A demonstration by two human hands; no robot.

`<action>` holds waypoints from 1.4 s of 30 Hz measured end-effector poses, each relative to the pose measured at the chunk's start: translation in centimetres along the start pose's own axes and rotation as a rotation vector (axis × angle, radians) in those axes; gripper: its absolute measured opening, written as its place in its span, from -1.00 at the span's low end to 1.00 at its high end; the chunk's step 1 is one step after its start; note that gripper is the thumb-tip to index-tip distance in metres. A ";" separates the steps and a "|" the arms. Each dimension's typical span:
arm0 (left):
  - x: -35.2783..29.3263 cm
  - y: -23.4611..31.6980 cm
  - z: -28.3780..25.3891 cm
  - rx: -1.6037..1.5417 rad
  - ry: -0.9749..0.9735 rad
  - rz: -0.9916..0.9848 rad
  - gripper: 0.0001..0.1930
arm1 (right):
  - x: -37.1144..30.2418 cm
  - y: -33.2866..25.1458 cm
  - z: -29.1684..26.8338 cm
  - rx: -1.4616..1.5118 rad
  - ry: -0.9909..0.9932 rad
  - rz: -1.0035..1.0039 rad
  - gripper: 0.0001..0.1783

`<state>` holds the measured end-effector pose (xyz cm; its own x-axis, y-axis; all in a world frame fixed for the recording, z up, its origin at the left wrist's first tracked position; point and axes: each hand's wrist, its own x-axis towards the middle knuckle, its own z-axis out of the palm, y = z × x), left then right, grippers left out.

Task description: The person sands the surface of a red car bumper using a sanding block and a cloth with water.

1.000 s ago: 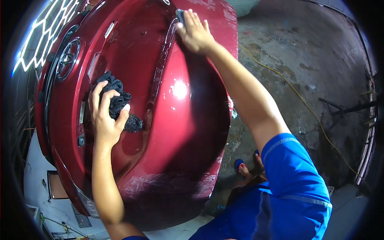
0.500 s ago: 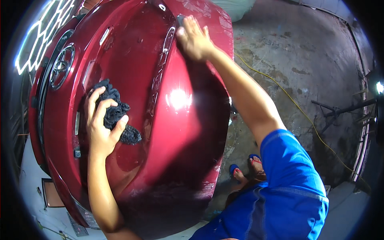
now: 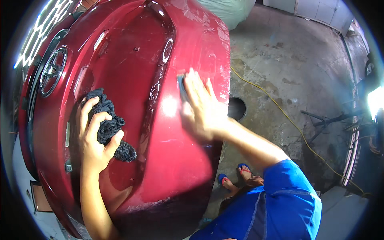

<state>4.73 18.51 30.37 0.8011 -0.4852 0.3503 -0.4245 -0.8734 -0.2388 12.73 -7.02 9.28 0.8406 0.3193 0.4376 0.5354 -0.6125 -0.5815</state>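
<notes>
A red car trunk lid (image 3: 172, 152), glossy and wet, spreads in front of me. My left hand (image 3: 95, 146) rests on its recessed part, fingers curled round a bunched black cloth (image 3: 109, 127). On the lid's right-hand surface, my right hand (image 3: 205, 108) lies nearly flat, slightly blurred. Under its fingers is a thin dark grey piece (image 3: 183, 88) that looks like sandpaper, pressed on the paint; only its left edge shows and the palm hides the remainder. A chrome emblem (image 3: 53, 72) sits left of the cloth.
To the right lies a concrete floor (image 3: 276, 112) with a yellow cord (image 3: 276, 96) across it. A black bucket (image 3: 237, 109) stands close to the lid's right edge. Farther right are a dark metal stand (image 3: 328, 120) and a bright lamp (image 3: 376, 103). A pale covered bulk (image 3: 230, 12) is at the back.
My right hand has slid toward me along the red surface with the grey piece under it. My left hand stays on the cloth in the recess. The view has shifted slightly, and the bucket now shows.
</notes>
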 end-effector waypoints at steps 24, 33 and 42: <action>0.2 0.0 -0.4 -0.017 -0.009 -0.044 -0.61 | 3.9 4.2 -1.3 0.054 0.037 0.064 -0.18; 1.5 0.2 1.2 -0.053 -0.028 0.020 -0.56 | 12.6 11.6 -2.8 0.157 0.151 0.125 -0.13; 2.5 0.7 1.4 -0.074 -0.012 0.052 -0.56 | 15.4 16.2 -4.8 0.089 0.209 0.211 -0.14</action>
<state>6.96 16.73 29.84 0.7818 -0.5300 0.3283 -0.4953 -0.8479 -0.1891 33.94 -15.44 9.90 0.9038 0.0299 0.4269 0.3632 -0.5810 -0.7284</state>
